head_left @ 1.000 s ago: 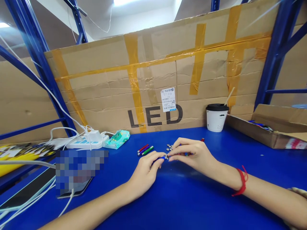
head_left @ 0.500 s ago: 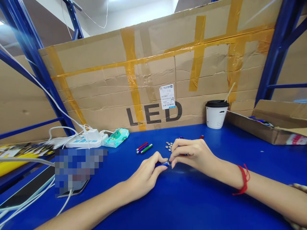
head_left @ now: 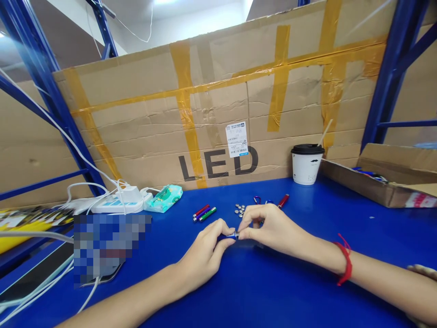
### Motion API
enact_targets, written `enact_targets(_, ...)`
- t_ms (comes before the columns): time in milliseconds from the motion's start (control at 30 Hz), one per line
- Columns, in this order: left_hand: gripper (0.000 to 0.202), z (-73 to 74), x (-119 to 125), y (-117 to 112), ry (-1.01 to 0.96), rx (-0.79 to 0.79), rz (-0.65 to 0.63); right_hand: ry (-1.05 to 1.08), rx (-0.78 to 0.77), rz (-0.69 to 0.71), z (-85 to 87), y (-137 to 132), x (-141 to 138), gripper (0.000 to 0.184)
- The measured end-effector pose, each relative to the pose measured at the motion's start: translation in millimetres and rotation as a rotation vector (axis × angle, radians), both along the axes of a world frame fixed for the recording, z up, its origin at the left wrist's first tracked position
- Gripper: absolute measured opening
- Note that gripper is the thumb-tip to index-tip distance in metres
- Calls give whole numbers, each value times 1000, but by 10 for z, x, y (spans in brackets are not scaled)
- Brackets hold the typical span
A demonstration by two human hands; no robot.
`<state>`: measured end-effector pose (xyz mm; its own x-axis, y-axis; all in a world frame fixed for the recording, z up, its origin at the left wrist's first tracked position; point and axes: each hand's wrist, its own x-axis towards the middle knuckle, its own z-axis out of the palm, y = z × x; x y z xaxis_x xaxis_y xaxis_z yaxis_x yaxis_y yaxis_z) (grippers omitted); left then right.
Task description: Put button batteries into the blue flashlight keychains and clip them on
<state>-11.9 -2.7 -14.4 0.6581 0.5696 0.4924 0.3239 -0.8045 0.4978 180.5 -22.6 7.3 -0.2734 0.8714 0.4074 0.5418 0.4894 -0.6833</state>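
Note:
My left hand (head_left: 209,246) is closed, thumb and fingers pinching a small blue flashlight (head_left: 231,236) with a silvery end that points right. At that end is my right hand (head_left: 269,223), thumb and fingertips pressed together; what they hold, if anything, is hidden. Just beyond the hands lie several round button batteries (head_left: 240,210). To their left, a red one (head_left: 200,210), a purple one (head_left: 201,214) and a green small flashlight (head_left: 208,214) rest side by side. Behind my right hand are a blue carabiner (head_left: 257,199) and a red small flashlight (head_left: 283,201).
A white lidded cup (head_left: 305,168) with a straw stands at the back right, beside an open cardboard box (head_left: 385,193). A green wipes packet (head_left: 166,198), a white power strip (head_left: 118,205) and cables lie left on the blue table (head_left: 259,291). Taped cardboard (head_left: 153,132) stands behind.
My right hand has tilted and shifted slightly, uncovering more of the carabiner and the red flashlight. The left hand still pinches the blue flashlight. The view has moved a little.

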Motion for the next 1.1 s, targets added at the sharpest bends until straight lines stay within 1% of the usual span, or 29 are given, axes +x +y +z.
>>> enact_targets(67,6,2,2,-1,3,6,10,67,-139,26,2,10,-14,18)
enact_targets(133,7,7,4,-2,9,5,8,119,-245,46,-1,20,-11,25)
enact_targets(233,8,21,10,-5,18,-3,-1,148,-315,56,-10,37,9,29)
enact_targets(333,8,50,22,-15,28,-33,13,163,-321,78,-21,60,28,29)
enact_targets(467,9,89,40,-31,35,-117,8,174,-321,73,-44,113,47,31)
enact_targets(700,10,114,56,-39,10,-181,19,183,-345,67,-79,191,73,35)
enact_targets(967,11,123,49,-27,-13,-206,14,172,-327,69,-89,220,84,35)
enact_targets(1100,9,108,37,-19,4,-199,2,143,-269,116,-76,208,92,30)
